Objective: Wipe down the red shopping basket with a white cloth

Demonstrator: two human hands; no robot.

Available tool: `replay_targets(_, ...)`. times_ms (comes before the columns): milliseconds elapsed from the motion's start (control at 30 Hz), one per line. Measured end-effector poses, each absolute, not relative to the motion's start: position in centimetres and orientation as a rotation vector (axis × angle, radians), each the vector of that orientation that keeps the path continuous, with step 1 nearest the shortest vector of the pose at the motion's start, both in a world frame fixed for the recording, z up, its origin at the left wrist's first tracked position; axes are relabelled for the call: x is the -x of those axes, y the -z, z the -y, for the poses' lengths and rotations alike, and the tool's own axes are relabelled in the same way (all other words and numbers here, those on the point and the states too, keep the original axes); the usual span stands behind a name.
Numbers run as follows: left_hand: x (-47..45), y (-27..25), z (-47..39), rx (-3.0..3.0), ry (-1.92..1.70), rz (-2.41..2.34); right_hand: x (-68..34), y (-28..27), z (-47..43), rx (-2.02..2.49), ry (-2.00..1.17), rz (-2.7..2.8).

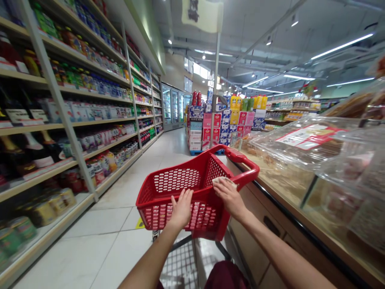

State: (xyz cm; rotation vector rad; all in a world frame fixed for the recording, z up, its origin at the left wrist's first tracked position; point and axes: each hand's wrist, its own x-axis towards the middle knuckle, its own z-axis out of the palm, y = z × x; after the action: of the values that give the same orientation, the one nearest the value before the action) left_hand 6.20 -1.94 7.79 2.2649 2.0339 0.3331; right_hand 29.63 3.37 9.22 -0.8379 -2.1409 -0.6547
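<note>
The person's right hand (pixel 230 198) grasps a pale cloth (pixel 231 182), pressing it to the near rim of a red shopping cart (pixel 207 232). The left hand (pixel 182 206) is unclenched, its fingers spread over that same rim, to the left of the cloth. The cart stands crosswise under both hands, its basket reaching left past the left hand and its red handle (pixel 254 166) just beyond the cloth, on the right.

That handle overhangs the black edge (pixel 276 210) of a display counter, so room beside the right hand is tight; clear plastic packages (pixel 288 140) stand behind that edge. Left of the left hand, tiled floor (pixel 90 241) spreads from the basket to the stocked shelves (pixel 105 116), and it runs on ahead, between those shelves and stacked cartons (pixel 207 132) beyond the basket.

Most of the cloth lies under the right hand (only its margins peep out), and whether the left fingertips bear down firmly is hard to make out. The basket's floor is hidden behind its near wall. Below the hands, a dark red clothed knee (pixel 227 277) is cut off by the lower border. Lettering on the packages is too small to read.
</note>
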Motion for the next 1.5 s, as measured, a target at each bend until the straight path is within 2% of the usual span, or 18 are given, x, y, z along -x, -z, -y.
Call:
replay_targets(200, -6.4, -7.9, 1.8, -2.245, -0.294, -2.032, -32.0, -10.7, -4.9, 1.116, 0.728, 1.853)
replay_targets(400, -6.4, -7.7, 1.9, -2.282, -0.285, -2.042, -26.3, -7.9, -3.1, 0.794, 0.667, 2.286)
replay_targets(600, -6.3, -7.6, 2.2, -2.274, -0.291, -2.036, -30.9, -10.5, -4.2, 1.162, 0.808, 1.883)
replay_targets(833, -5.9, -7.0, 2.1, -2.284, -0.32, -2.068, -26.3, -8.1, -3.7, 0.843, 0.774, 2.248)
replay_targets(1033, -4.1, -6.3, 2.0, -2.248, -0.328, -2.169, -30.1, -10.2, -4.7, 1.15, 0.786, 1.982)
replay_targets(1233, -3.8, -6.2, 2.3, -2.326, -0.261, -2.158, -24.8, -7.7, -3.0, 0.838, 0.735, 2.296)
replay_targets(1433, -4.2, -6.6, 2.3, -2.269, -0.243, -2.156, -29.0, -10.0, -4.0, 1.194, 0.818, 1.942)
replay_targets(1500, -4.6, -6.6, 2.2, -2.271, -0.243, -2.143, -28.1, -9.3, -3.9, 1.153, 0.782, 1.965)
